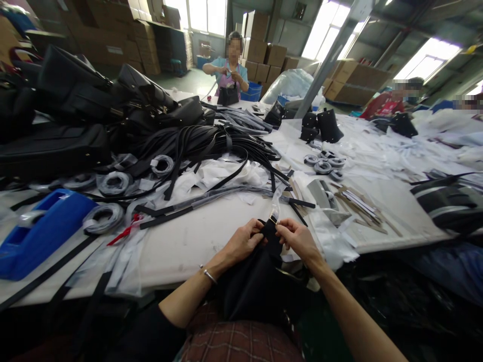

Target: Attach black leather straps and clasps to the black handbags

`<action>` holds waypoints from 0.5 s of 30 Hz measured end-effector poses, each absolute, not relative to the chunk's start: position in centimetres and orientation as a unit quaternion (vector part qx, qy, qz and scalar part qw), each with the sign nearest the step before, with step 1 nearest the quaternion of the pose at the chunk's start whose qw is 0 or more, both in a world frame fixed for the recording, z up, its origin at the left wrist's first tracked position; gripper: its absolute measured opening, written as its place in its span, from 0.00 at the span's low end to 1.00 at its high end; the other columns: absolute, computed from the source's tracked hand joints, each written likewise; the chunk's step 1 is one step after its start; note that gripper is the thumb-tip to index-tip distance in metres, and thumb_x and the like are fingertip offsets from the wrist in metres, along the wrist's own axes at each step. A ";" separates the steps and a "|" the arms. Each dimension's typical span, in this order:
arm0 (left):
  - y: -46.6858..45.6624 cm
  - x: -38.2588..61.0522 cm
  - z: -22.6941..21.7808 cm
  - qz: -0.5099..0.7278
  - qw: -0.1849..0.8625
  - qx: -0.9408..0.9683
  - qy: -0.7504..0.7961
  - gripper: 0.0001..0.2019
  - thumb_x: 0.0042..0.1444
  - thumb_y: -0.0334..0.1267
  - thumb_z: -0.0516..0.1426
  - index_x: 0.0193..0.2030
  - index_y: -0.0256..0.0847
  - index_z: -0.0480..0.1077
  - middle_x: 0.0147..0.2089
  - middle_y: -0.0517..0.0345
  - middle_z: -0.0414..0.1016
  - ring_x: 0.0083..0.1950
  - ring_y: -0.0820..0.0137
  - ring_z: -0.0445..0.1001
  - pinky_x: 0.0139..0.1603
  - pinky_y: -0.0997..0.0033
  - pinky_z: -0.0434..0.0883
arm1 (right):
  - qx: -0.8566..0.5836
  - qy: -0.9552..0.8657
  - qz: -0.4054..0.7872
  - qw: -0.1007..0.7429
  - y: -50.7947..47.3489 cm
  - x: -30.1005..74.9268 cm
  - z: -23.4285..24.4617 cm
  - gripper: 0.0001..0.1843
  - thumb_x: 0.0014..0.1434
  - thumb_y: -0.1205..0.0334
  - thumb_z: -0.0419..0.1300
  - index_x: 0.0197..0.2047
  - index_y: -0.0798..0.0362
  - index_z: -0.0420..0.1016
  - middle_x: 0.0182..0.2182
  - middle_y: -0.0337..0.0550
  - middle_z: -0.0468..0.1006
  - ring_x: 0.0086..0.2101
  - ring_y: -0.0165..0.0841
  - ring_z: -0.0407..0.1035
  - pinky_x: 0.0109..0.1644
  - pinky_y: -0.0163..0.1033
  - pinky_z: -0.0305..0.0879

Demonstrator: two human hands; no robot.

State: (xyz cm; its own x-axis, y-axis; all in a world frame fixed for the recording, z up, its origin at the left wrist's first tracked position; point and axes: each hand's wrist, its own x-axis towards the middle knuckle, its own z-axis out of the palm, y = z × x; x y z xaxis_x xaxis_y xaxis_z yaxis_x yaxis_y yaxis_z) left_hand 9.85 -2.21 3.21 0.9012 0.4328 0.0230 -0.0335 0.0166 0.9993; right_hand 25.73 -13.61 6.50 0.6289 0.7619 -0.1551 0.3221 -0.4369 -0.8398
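Observation:
A black bag (256, 286) rests in my lap against the table's front edge. Both hands meet at its top tab (270, 230), which carries a small gold fitting. My left hand (243, 241) pinches the tab from the left, fingers closed. My right hand (296, 239) pinches it from the right, fingers closed too. A thin bracelet circles my left wrist. A strip of clear plastic wrap (277, 201) rises from the tab toward the table.
The white table (188, 241) holds a heap of black straps (211, 143), tape rolls (113, 182), a blue tape dispenser (41, 231), red scissors (126, 230) and stacked black bags (75, 95). Other people work at the far end (230, 70) and right (392, 100). Cardboard boxes line the back.

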 end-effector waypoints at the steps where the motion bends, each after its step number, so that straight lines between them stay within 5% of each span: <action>1: -2.3 9.9 3.3 0.164 0.684 0.694 0.152 0.07 0.61 0.34 0.53 0.46 0.40 0.66 0.38 0.57 0.78 0.39 0.68 0.77 0.45 0.67 0.72 | -0.822 -0.365 0.193 0.392 -13.8 25.7 6.7 0.13 0.55 0.50 0.60 0.32 0.52 0.71 0.23 0.40 0.74 0.22 0.32 0.69 0.24 0.36 0.64; 6: -2.7 9.8 3.6 0.151 0.593 0.773 0.168 0.07 0.62 0.34 0.51 0.46 0.44 0.66 0.39 0.59 0.79 0.40 0.67 0.77 0.43 0.69 0.70 | -0.796 -0.525 -0.089 0.289 -14.1 25.3 7.7 0.08 0.60 0.58 0.58 0.40 0.53 0.73 0.32 0.44 0.76 0.31 0.36 0.71 0.34 0.38 0.66; 15: -3.0 10.0 3.3 0.155 0.515 0.828 0.160 0.09 0.62 0.32 0.51 0.48 0.45 0.65 0.42 0.57 0.78 0.42 0.65 0.77 0.44 0.69 0.68 | -0.774 -0.610 -0.121 0.119 -13.6 25.9 8.1 0.09 0.64 0.66 0.54 0.37 0.53 0.76 0.31 0.45 0.79 0.30 0.35 0.73 0.32 0.37 0.59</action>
State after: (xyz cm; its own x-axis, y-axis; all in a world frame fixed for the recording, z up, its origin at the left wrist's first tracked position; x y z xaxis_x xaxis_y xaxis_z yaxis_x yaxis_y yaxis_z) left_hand 9.97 -2.98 3.34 0.9008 0.4244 0.0918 0.1049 -0.4178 0.9024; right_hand 25.89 -13.57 8.11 0.2264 0.9156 0.3323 0.9731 -0.2274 -0.0366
